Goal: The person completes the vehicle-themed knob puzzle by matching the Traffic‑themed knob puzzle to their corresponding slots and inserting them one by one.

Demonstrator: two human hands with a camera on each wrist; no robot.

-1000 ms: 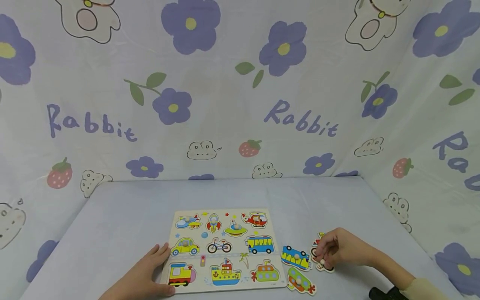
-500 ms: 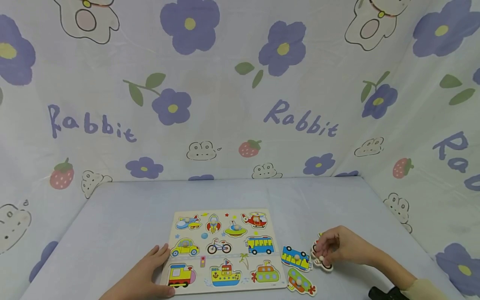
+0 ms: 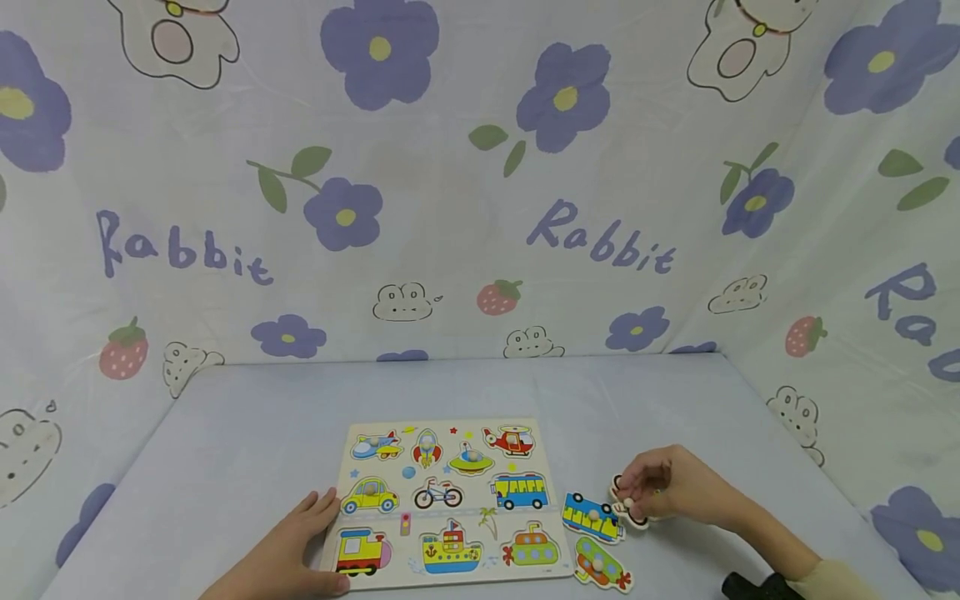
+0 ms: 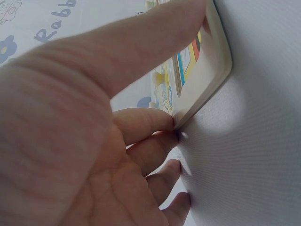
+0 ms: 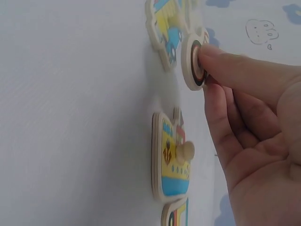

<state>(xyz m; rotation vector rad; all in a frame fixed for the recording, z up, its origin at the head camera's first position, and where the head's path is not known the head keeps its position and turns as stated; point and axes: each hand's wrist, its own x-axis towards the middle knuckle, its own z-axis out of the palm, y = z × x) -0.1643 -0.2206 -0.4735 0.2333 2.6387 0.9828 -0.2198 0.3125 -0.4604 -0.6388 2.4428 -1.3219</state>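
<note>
A wooden knob puzzle board [image 3: 442, 575] with printed vehicles lies flat on the table. My left hand [image 3: 292, 546] rests at its left side, thumb on the near corner and fingertips along the edge, the fingers fairly straight. In the right wrist view, my right hand [image 5: 254, 103] pinches a bicycle puzzle piece [image 5: 190, 63] between thumb and fingers, tilted. Seen from the head, this hand covers much of the bicycle piece, to the right of the board. Beside it lie a bus piece [image 3: 588, 517] and a submarine piece [image 3: 597, 562], both with knobs.
The right wrist view also shows a ship piece [image 5: 171, 165] with a round knob and part of another piece [image 5: 176, 214] below it; the head view hides both. Knobbed pieces such as the car [image 3: 370, 493] sit in the board. A patterned curtain [image 3: 450, 167] hangs behind.
My right hand has moved left, bringing the bicycle piece close to the bus piece. My left hand and the board stay where they were.
</note>
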